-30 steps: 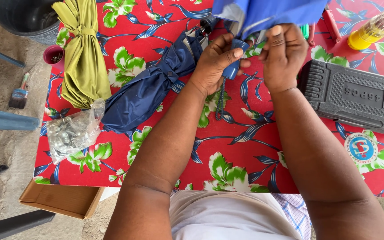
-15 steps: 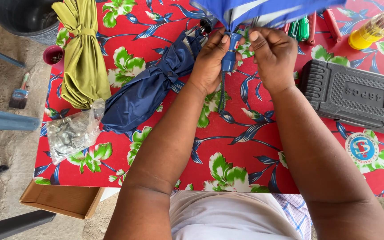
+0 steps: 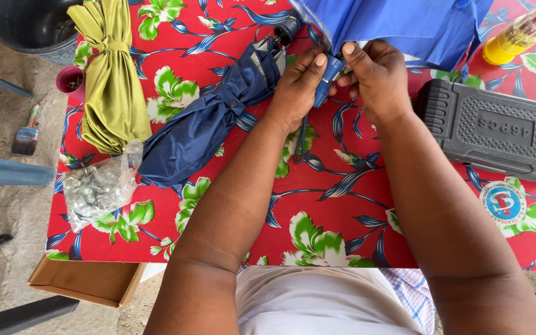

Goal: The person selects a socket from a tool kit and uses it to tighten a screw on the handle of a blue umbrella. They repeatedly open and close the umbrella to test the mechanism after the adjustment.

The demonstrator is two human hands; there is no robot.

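Both my hands meet at the top middle over the red flowered tablecloth (image 3: 342,205). My left hand (image 3: 296,93) and my right hand (image 3: 376,77) pinch the blue handle (image 3: 325,84) of an open bright blue umbrella (image 3: 404,25), whose canopy spreads above my fingers. A dark cord hangs down from the handle. A folded navy umbrella (image 3: 203,127) lies just left of my left hand, and a folded olive-green umbrella (image 3: 113,74) lies further left.
A dark grey plastic tool case (image 3: 497,130) sits at the right. A clear bag of small metal parts (image 3: 97,186) lies near the table's left edge. A yellow-handled screwdriver (image 3: 519,34) is at the top right. A black bucket (image 3: 32,25) and cardboard box (image 3: 88,282) stand beside the table.
My hands have shifted their grip on the blue handle, fingers moving up along it; the blue canopy has lifted slightly. The other umbrellas have stayed in place.
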